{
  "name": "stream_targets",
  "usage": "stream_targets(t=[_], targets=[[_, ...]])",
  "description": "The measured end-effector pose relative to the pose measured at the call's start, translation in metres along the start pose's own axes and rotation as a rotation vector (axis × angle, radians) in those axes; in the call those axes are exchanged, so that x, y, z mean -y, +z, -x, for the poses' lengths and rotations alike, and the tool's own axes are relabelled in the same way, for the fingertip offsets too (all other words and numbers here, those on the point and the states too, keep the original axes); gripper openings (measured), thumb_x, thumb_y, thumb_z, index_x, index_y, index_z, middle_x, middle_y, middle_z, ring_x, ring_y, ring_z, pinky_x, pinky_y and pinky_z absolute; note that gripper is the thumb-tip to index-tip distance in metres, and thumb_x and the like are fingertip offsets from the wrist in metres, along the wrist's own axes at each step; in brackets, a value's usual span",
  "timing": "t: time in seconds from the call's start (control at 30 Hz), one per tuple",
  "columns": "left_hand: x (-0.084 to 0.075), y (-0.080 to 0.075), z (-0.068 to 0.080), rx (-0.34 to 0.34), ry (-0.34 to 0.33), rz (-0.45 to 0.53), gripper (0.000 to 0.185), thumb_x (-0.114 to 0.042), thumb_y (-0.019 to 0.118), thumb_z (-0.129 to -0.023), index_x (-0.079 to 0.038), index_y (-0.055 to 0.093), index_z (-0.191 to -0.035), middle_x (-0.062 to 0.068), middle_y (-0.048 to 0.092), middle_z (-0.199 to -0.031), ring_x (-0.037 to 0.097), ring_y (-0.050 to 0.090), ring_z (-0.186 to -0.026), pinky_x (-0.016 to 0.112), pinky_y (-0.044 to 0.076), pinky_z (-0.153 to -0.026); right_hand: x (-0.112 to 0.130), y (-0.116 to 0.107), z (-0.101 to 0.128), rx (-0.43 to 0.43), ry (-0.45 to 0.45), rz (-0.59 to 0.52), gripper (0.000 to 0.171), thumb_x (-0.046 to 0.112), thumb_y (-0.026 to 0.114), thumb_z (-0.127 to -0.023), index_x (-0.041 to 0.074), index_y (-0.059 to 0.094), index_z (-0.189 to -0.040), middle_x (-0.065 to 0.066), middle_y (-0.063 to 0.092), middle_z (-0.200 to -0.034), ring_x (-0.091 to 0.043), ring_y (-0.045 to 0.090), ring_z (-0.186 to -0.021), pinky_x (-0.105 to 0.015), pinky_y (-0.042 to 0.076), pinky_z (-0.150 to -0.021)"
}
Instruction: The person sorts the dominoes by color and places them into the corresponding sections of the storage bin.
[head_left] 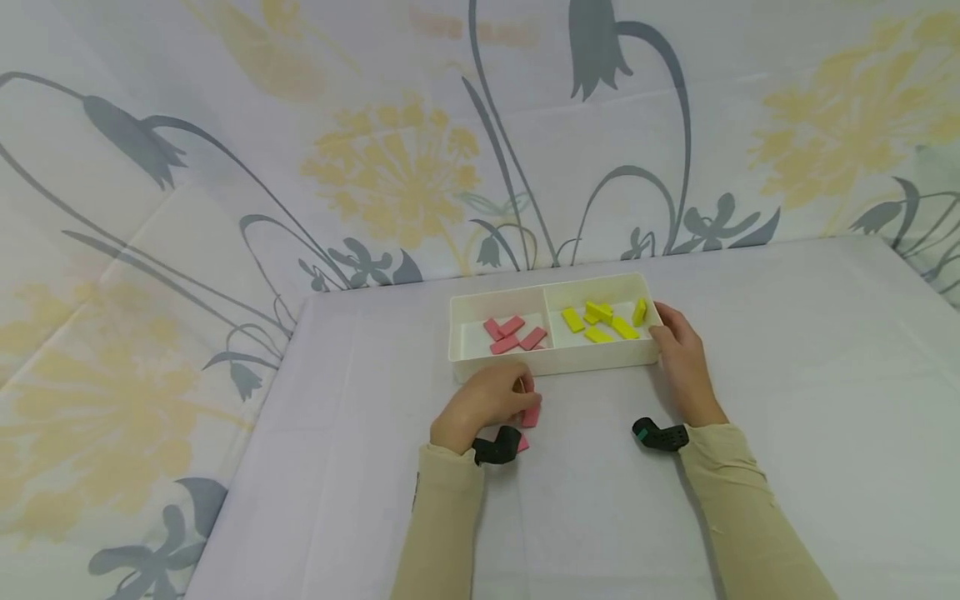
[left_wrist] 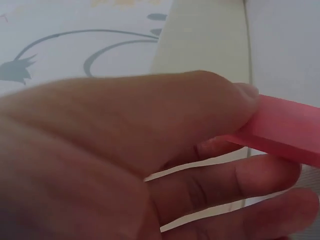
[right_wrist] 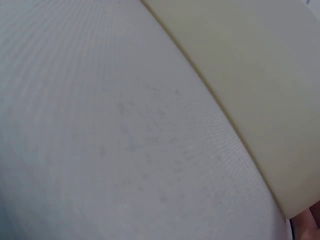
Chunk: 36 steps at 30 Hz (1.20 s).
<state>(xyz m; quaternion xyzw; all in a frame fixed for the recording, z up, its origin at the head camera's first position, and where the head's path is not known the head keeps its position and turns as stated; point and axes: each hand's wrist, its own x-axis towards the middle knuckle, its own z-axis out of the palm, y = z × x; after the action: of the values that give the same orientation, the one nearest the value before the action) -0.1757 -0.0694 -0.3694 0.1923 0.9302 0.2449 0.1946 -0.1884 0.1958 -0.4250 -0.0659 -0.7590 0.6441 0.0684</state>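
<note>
A white two-part box (head_left: 592,358) lies across the table. Several pink blocks (head_left: 533,337) are in its left compartment, and several yellow blocks (head_left: 597,335) in its right one. In front of the box, my left hand (head_left: 491,396) pinches a flat pink block (left_wrist: 285,125) between thumb and fingers. Another pink block (head_left: 522,444) lies on the table beside the left wrist, partly hidden by the wrist camera. My right hand (head_left: 686,362) holds the box's right end, its thumb at the front corner. Only some fingers (right_wrist: 305,225) show at the box wall in the right wrist view.
A pale cloth covers the table (head_left: 810,400). Behind and to the left rise hangings (head_left: 405,167) printed with flowers, close behind the box. Black wrist cameras (head_left: 660,435) sit on both wrists.
</note>
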Motion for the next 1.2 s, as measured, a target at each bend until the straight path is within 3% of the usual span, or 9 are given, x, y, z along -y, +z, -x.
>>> stream_targets(t=[0.2,0.4,0.67,0.93,1.03,1.2], targets=[[0.001,-0.005,0.003,-0.008,0.024,0.089,0.006,-0.017,0.058,-0.085,-0.014,0.055,-0.09,-0.002,0.056,-0.073,0.01,0.055,-0.058,0.023,0.043,-0.059,0.0,-0.001,0.001,0.005,-0.004,0.012,0.046,0.029,0.031,-0.095,0.011,0.031,-0.138,-0.005,0.034,-0.139,-0.019,0.029,-0.126,-0.041,0.025,-0.101],[0.0,-0.01,0.007,0.006,0.058,0.15,0.004,-0.011,0.054,-0.085,-0.014,0.055,-0.088,-0.001,0.056,-0.078,0.015,0.058,-0.063,0.024,0.044,-0.06,-0.001,0.0,0.001,0.006,-0.002,0.01,0.047,0.029,0.031,-0.095,0.011,0.031,-0.138,-0.005,0.034,-0.139,-0.019,0.029,-0.126,-0.041,0.025,-0.101],[0.007,-0.016,0.011,-0.019,0.041,0.229,0.007,-0.021,0.054,-0.089,-0.017,0.058,-0.094,-0.002,0.058,-0.085,0.022,0.06,-0.073,0.026,0.045,-0.065,0.0,0.0,0.001,0.011,0.003,0.008,0.047,0.03,0.031,-0.095,0.012,0.03,-0.139,-0.005,0.032,-0.14,-0.018,0.028,-0.127,-0.041,0.024,-0.101],[0.014,-0.024,0.015,-0.036,0.078,0.306,0.013,-0.029,0.056,-0.088,-0.019,0.064,-0.091,0.005,0.064,-0.087,0.023,0.06,-0.074,0.028,0.046,-0.066,0.001,0.001,0.0,0.012,0.008,0.002,0.047,0.03,0.032,-0.095,0.013,0.03,-0.139,-0.004,0.032,-0.14,-0.018,0.027,-0.127,-0.04,0.023,-0.102],[0.014,-0.025,0.015,-0.06,0.093,0.332,0.018,-0.034,0.054,-0.088,-0.02,0.064,-0.089,0.005,0.063,-0.083,0.022,0.06,-0.073,0.029,0.046,-0.066,0.0,0.001,0.0,0.011,0.008,0.003,0.047,0.029,0.032,-0.095,0.012,0.03,-0.139,-0.005,0.032,-0.14,-0.018,0.027,-0.128,-0.04,0.023,-0.102],[0.015,-0.026,0.015,-0.163,0.108,0.377,0.024,-0.039,0.051,-0.089,-0.017,0.062,-0.09,0.004,0.061,-0.076,0.025,0.059,-0.071,0.031,0.047,-0.062,0.0,0.001,0.001,0.012,0.004,0.007,0.047,0.03,0.032,-0.095,0.012,0.03,-0.139,-0.004,0.032,-0.14,-0.018,0.027,-0.127,-0.041,0.023,-0.102]])
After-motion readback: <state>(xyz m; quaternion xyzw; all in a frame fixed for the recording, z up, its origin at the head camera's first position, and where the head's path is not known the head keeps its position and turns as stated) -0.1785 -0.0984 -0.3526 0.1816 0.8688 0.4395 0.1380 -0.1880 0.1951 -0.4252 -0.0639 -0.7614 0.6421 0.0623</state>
